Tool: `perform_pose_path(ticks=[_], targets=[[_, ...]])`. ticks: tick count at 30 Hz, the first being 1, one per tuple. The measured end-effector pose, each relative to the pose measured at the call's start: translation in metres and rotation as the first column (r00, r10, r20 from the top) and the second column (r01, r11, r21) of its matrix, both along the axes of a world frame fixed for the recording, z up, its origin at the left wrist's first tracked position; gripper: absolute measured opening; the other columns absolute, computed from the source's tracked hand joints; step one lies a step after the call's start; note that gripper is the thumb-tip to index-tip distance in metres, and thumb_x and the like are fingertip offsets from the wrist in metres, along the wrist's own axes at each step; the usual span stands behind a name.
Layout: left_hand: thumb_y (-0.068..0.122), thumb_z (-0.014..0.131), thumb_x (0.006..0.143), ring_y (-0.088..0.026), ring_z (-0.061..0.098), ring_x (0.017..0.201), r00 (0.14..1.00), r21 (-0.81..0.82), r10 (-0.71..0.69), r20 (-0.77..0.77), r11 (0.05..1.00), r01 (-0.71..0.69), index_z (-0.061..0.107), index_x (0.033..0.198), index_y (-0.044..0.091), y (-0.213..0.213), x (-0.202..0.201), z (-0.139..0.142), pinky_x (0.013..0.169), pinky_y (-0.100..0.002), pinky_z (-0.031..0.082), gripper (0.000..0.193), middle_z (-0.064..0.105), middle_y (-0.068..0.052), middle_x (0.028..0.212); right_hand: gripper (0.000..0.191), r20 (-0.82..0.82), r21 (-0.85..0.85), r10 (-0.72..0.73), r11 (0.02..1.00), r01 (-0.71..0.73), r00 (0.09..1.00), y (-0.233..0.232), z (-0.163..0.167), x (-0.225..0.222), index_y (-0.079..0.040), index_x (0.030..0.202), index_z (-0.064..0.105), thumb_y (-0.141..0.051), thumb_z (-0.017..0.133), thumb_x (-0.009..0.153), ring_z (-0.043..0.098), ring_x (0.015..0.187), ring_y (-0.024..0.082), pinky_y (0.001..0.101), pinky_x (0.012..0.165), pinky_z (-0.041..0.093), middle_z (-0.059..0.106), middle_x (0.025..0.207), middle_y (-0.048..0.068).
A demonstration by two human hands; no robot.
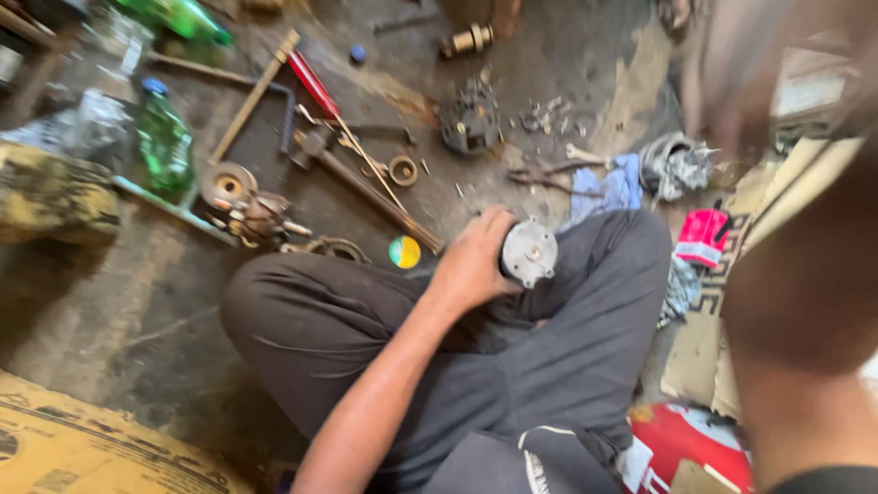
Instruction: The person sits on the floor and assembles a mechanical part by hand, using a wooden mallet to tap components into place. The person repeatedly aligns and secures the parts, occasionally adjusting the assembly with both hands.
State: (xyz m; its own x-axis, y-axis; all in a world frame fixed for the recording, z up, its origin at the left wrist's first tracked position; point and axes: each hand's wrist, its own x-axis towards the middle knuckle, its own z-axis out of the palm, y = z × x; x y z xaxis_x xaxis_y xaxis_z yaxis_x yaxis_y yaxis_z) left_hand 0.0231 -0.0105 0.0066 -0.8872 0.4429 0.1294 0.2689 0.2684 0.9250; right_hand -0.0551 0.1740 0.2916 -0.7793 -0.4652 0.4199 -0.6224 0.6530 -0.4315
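Item one: your left hand (474, 261), fingers closed around a round grey metal motor part (529, 252), which rests on your lap between your crossed legs in dark trousers (512, 366), its flat face with a small centre hub turned up toward you. Item two: your right arm (805, 302), a large blur along the right edge of the view; the hand itself cannot be made out, so you cannot tell whether it is open or closed. Item three, on the concrete floor (119, 311) ahead of your knees: a yellow-and-green round lid (404, 252) just beside the left knee; a long rusty bar (370, 192) lying slantwise; a red-handled screwdriver (315, 84) beyond it; a small brass ring (402, 170); a dark toothed round part (469, 117) farther off; pliers (549, 174) near a blue rag (608, 187). Item four, toward the floor's left edge: a green plastic bottle (165, 142) with a blue cap. Item five, at the right: a red packet (702, 236) on cardboard. Step in hand, by judgement: you are steadying the motor part for work on its face. The next move likely calls for a firm left-hand hold and a tool brought from the floor by the right.
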Motion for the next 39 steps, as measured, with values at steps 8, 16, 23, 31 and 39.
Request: perform_pose_path(ticks=[8, 16, 23, 31, 39], targets=[[0.019, 0.094, 0.047, -0.038, 0.06, 0.115, 0.996, -0.046, -0.048, -0.076, 0.998, 0.044, 0.047, 0.145, 0.009, 0.0, 0.001, 0.004, 0.099, -0.045, 0.05, 0.108, 0.058, -0.013, 0.136, 0.042, 0.872, 0.281, -0.279, 0.958, 0.054, 0.403, 0.049, -0.207, 0.188, -0.009, 0.098, 0.068, -0.036, 0.087, 0.074, 0.076, 0.08, 0.028, 0.0384, 0.073, 0.057, 0.074, 0.082, 0.009], [0.022, 0.094, 0.047, -0.035, 0.063, 0.102, 0.985, -0.131, -0.103, -0.14, 0.988, 0.084, 0.054, 0.142, 0.012, 0.006, 0.003, 0.002, 0.091, -0.043, 0.053, 0.104, 0.068, -0.009, 0.13, 0.064, 0.718, 0.055, -0.049, 0.998, 0.013, 0.694, 0.09, -0.19, 0.206, -0.003, 0.128, 0.058, -0.026, 0.085, 0.075, 0.063, 0.113, 0.037, 0.0447, 0.096, 0.051, 0.062, 0.12, 0.019], [0.021, 0.093, 0.051, -0.033, 0.066, 0.097, 0.984, -0.209, -0.073, -0.16, 0.977, 0.039, 0.051, 0.146, 0.013, 0.006, 0.008, -0.002, 0.087, -0.043, 0.054, 0.104, 0.069, -0.009, 0.126, 0.104, 0.469, -0.082, -0.207, 0.958, 0.275, 0.859, 0.028, -0.225, 0.142, 0.001, 0.15, 0.039, -0.035, 0.093, 0.069, 0.056, 0.126, 0.044, 0.0466, 0.104, 0.047, 0.05, 0.143, 0.026], [0.007, 0.08, 0.07, -0.039, 0.064, 0.118, 0.998, -0.18, -0.058, -0.012, 0.982, 0.055, 0.039, 0.153, 0.012, 0.007, 0.005, -0.009, 0.095, -0.046, 0.053, 0.092, 0.066, -0.018, 0.13, 0.098, 0.252, -0.097, -0.256, 0.953, 0.287, 0.933, 0.01, -0.26, 0.131, 0.0, 0.147, 0.048, -0.029, 0.095, 0.066, 0.06, 0.122, 0.042, 0.0467, 0.108, 0.05, 0.059, 0.136, 0.024], [0.007, 0.079, 0.069, -0.039, 0.064, 0.118, 0.995, -0.115, -0.081, -0.062, 0.991, 0.074, 0.043, 0.146, 0.01, 0.004, 0.003, -0.015, 0.096, -0.046, 0.053, 0.085, 0.067, -0.017, 0.127, 0.09, 0.135, -0.101, -0.213, 0.969, 0.227, 0.968, 0.01, -0.271, 0.128, 0.003, 0.143, 0.056, -0.032, 0.094, 0.068, 0.065, 0.115, 0.042, 0.0476, 0.105, 0.052, 0.065, 0.129, 0.024]])
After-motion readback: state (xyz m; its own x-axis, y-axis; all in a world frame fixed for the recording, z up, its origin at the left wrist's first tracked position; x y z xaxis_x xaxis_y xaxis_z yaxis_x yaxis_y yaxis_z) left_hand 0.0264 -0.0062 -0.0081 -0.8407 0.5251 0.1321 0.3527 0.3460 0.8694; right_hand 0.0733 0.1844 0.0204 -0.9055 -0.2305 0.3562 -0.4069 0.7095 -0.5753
